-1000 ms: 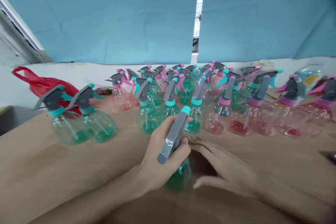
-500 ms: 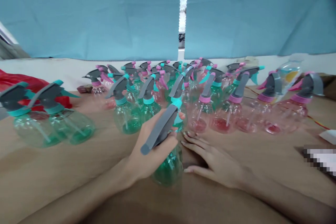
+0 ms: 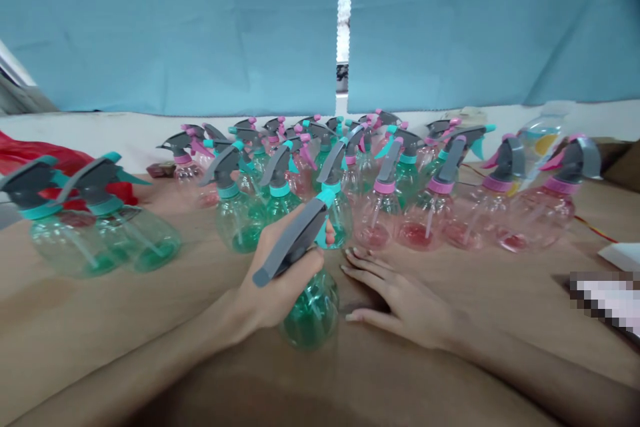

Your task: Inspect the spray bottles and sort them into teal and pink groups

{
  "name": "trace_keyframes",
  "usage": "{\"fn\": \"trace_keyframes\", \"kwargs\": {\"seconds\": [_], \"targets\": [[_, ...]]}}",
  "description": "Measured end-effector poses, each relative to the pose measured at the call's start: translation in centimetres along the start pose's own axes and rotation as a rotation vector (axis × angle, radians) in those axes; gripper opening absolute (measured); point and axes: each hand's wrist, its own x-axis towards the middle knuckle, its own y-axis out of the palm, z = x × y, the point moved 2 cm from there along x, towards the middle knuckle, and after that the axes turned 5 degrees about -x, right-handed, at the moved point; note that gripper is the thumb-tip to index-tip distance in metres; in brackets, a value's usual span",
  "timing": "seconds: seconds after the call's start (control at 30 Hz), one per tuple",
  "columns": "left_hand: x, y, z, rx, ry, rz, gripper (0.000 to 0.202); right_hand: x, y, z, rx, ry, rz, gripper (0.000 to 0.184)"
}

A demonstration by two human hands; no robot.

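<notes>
My left hand (image 3: pixel 280 267) is wrapped round the neck of a green spray bottle (image 3: pixel 313 313), whose grey head with a teal nozzle points away from me and to the right. The fingers partly hide its collar and trigger. To the right of that bottle, my right hand (image 3: pixel 400 297) lies palm down on the wooden table (image 3: pixel 200 380) with its fingers spread, holding nothing. Just beyond both hands stands a row of spray bottles, among them a green one (image 3: pixel 343 213) and a pink one (image 3: pixel 377 223).
Several more green and pink spray bottles crowd the back. Two green bottles (image 3: pixel 155 240) stand at left near a red plastic bag (image 3: pixel 75 160). At right are a large clear bottle (image 3: pixel 543 133), a white object (image 3: pixel 620 257) and a blurred-out flat object (image 3: pixel 610 300). A blue curtain (image 3: pixel 175 27) hangs behind.
My left hand and the held spray bottle have shifted slightly left, away from my right hand. My right hand stays flat on the table. The view has turned a little.
</notes>
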Motion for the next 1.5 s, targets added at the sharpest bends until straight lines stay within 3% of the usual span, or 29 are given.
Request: {"fn": "trace_keyframes", "kwargs": {"seconds": [0.3,0.5,0.67,0.93,1.33,1.5], "targets": [[-0.5,0.5,0.7,-0.050,-0.078,-0.026,0.033,0.0,0.0,0.1,-0.032,0.003,0.016,0.070],[-0.7,0.7,1.2,-0.002,-0.126,-0.068,0.017,0.0,-0.1,0.0,-0.008,-0.020,-0.018,0.065],[-0.7,0.7,1.6,0.008,-0.148,-0.077,0.020,0.1,-0.1,0.1,-0.018,-0.020,-0.023,0.063],[-0.6,0.9,2.2,-0.027,-0.114,-0.049,0.032,0.0,-0.3,0.1,-0.035,-0.005,-0.020,0.062],[-0.5,0.9,1.8,-0.048,-0.062,-0.092,0.013,0.1,0.0,-0.1,-0.020,-0.007,-0.033,0.061],[-0.5,1.0,2.2,-0.095,-0.041,-0.065,0.022,0.1,0.1,-0.1,-0.037,-0.009,-0.032,0.059]]}}
